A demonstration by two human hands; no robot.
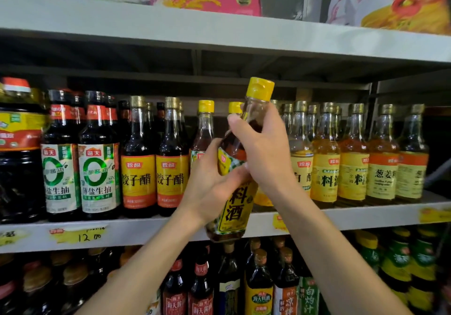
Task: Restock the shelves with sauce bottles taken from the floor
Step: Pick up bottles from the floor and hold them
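Both grips on one yellow-capped sauce bottle (238, 208), held in front of the middle shelf (146, 231).

At 9 o'clock on that shelf: a large dark jug (19, 163), then soy bottles with green-and-white labels (97, 178), then dark vinegar bottles with yellow-orange labels (139, 180). A handwritten price tag (80, 235) is stuck to the shelf edge below them. Centre: left grip (210, 180) wraps the held bottle's body from the 9 o'clock side, thumb across the label. The bottle is tilted, cap toward 1 o'clock, base over the shelf edge and not seated on it. Right grip (263, 151) curls round the neck and shoulder. Toward 3 o'clock: a row of gold-capped bottles with amber liquid (353, 168). More bottles on the lower shelf (258, 285) at 6 o'clock.
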